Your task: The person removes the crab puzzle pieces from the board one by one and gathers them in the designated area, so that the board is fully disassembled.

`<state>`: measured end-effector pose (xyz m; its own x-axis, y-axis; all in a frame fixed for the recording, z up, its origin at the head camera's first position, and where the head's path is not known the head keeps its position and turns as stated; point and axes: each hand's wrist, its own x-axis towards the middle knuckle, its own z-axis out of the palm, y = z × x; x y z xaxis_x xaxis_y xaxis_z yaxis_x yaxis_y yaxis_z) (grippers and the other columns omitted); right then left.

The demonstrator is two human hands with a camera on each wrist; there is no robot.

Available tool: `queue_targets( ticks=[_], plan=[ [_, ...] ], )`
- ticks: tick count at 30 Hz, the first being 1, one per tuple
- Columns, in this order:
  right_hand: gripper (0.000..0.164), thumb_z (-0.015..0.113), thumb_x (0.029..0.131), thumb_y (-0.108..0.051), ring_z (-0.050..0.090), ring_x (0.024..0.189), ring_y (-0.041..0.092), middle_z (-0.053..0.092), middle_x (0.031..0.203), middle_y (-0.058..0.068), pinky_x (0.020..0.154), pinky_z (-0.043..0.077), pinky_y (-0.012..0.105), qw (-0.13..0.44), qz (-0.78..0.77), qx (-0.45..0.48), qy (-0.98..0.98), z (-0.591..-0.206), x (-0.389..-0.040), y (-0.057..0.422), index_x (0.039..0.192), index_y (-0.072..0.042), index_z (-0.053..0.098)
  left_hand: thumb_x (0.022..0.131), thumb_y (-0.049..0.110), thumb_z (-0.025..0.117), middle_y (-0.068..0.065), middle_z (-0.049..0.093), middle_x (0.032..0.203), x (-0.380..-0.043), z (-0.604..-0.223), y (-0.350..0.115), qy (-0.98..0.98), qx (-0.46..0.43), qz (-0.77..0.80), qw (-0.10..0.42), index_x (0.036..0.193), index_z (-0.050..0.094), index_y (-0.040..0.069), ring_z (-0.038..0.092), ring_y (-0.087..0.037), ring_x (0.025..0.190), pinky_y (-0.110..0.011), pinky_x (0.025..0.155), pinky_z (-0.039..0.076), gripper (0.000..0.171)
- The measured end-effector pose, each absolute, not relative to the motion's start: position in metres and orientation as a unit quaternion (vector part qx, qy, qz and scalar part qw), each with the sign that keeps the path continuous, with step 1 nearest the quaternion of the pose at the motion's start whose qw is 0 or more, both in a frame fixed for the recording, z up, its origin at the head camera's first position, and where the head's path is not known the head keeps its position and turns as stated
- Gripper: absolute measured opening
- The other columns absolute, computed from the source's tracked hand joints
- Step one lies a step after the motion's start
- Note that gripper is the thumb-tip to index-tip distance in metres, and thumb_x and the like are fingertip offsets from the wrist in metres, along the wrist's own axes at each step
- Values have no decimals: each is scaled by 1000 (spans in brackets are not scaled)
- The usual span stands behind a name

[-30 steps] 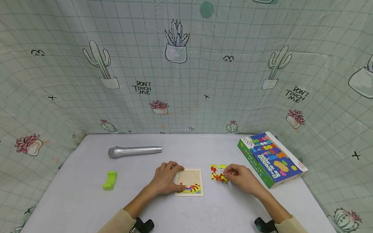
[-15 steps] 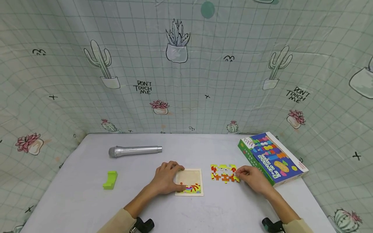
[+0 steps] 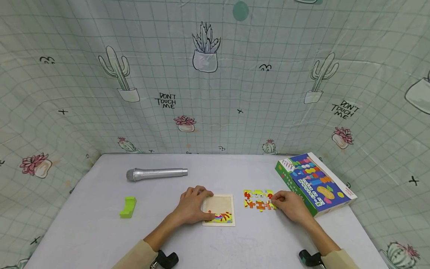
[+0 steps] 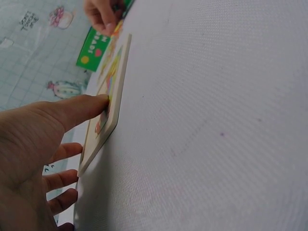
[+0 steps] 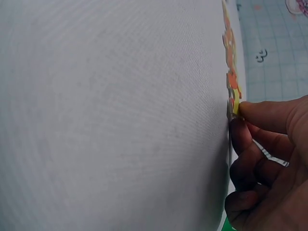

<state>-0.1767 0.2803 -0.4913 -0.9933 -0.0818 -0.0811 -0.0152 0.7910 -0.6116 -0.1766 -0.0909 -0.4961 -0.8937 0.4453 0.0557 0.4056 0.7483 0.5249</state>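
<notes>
A wooden puzzle tray (image 3: 218,195) lies flat on the table, with colourful jigsaw pieces (image 3: 223,217) along its near side and bare wood above. My left hand (image 3: 192,205) holds it at the left: the thumb presses on the pieces, and the other fingers bend at the edge, as the left wrist view shows. To the right lies a patch of joined yellow-and-red puzzle pieces (image 3: 258,199). At its right end my right hand (image 3: 291,206) pinches a yellow-and-red puzzle piece (image 5: 236,103) between thumb and forefinger; in the head view the fingers partly hide that piece.
A blue-and-green box (image 3: 315,183) stands at the right, close behind my right hand. Further back on the left lies a silver microphone (image 3: 157,174), and nearer me a lime-green block (image 3: 128,207). A patterned cloth (image 3: 215,93) hangs behind the table.
My right hand has shifted rightward from the middle of the joined pieces to their right end, uncovering more of them, and has stayed there over the last half second. The left hand keeps its place.
</notes>
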Motion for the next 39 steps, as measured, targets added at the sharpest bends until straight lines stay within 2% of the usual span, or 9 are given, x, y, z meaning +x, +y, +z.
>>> queue_targets(
  ticks=[20, 39],
  plan=[
    [9, 72, 92, -17, 55, 73, 15, 66, 82, -1, 66, 45, 32, 27, -275, -6, 961, -489, -173, 271, 97, -10, 71, 76, 45, 84, -9, 52, 130, -177, -496, -91, 937, 226, 266, 34, 128, 64, 19, 45, -37, 119, -66, 100, 32, 62],
    [13, 72, 91, -18, 55, 75, 16, 65, 83, 0, 66, 45, 32, 48, -293, -7, 955, -489, -172, 275, 99, -8, 70, 75, 46, 84, -9, 52, 130, -176, -495, -91, 936, 227, 266, 34, 128, 64, 18, 45, -36, 119, -66, 100, 33, 64]
  ],
)
